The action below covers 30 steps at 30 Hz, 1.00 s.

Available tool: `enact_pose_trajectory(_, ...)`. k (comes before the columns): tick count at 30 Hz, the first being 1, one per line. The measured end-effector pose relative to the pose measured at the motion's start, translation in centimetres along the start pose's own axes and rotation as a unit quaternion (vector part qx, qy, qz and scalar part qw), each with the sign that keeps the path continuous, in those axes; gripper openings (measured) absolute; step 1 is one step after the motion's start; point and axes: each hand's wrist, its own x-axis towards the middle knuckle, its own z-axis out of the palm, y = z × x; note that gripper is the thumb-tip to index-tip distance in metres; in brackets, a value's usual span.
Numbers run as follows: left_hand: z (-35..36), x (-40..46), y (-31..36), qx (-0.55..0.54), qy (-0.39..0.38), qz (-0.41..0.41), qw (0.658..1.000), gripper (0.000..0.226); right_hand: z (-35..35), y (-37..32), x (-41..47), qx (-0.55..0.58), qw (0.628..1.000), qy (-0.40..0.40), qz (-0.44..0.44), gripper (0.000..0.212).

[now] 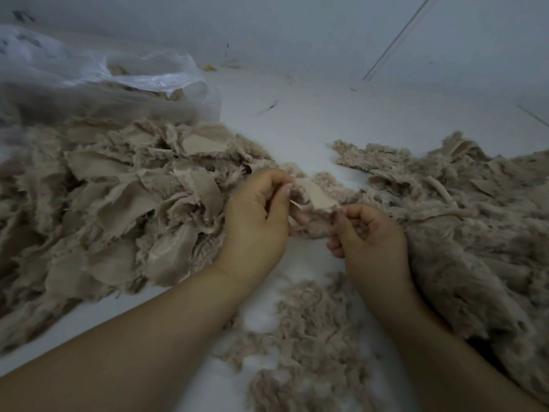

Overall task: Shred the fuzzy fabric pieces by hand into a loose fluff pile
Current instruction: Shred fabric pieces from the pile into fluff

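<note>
On my feed the fuzzy fabric piece being worked sits at the centre, held up just above the white surface, its smooth beige backing turned toward the camera and its pile hanging from the lower edge. I see the left hand pinching the piece's left end, thumb and curled fingers closed on the cloth. The right hand pinches the right end the same way, fingers curled in on it. The two hands are close together with only the short span of fabric between them.

Below the hands, near the bottom of my view, a loose fluff pile lies on the surface between the two forearms. To the left I have a big heap of torn fabric pieces, many showing their flat backing. To the right, a second heap of fuzzy scraps runs from the middle of the frame down past the right wrist. At upper left a clear plastic bag lies open, with more beige material inside it, touching the far edge of the left heap
</note>
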Motion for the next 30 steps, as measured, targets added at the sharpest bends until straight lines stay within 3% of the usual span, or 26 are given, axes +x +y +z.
enact_pose_trajectory(7, 0.3, -0.2, 0.0, -0.085, -0.053, -0.073, 0.992, 0.013, -0.1, -1.1, -0.5, 0.137, 0.990, -0.026, 0.031, 0.035)
enact_pose_trajectory(11, 0.1, 0.2, -0.4, -0.055, -0.049, -0.096, 0.993, 0.014, -0.1, -1.3, -0.7, 0.099, 0.993, -0.064, 0.001, 0.007)
enact_pose_trajectory(14, -0.1, 0.6, -0.3, -0.110, -0.010, -0.142, 0.984, 0.019, -0.2, -1.2, -0.7, 0.083, 0.995, -0.050, -0.013, 0.014)
enact_pose_trajectory(16, -0.3, 0.8, -0.3, -0.144, 0.013, -0.182, 0.973, 0.005, -0.2, -1.1, -0.6, 0.082, 0.996, -0.041, -0.009, 0.016)
enact_pose_trajectory(18, -0.4, 0.9, -0.3, -0.133, -0.040, -0.227, 0.964, 0.017, -0.2, -1.0, -0.6, 0.089, 0.996, -0.030, 0.000, 0.017)
enact_pose_trajectory(21, -0.4, 0.8, 0.1, -0.011, -0.204, -0.224, 0.953, 0.036, -0.2, -1.1, -0.6, 0.096, 0.995, -0.014, 0.002, 0.020)
enact_pose_trajectory(26, -1.1, 1.1, 0.5, -0.003, -0.256, -0.232, 0.938, 0.034, -0.3, -1.2, -0.7, 0.128, 0.991, -0.025, 0.009, 0.023)
enact_pose_trajectory(30, -1.2, 0.9, 0.6, -0.021, -0.313, -0.230, 0.921, 0.037, -0.2, -1.0, -0.9, 0.088, 0.995, -0.037, -0.007, 0.029)
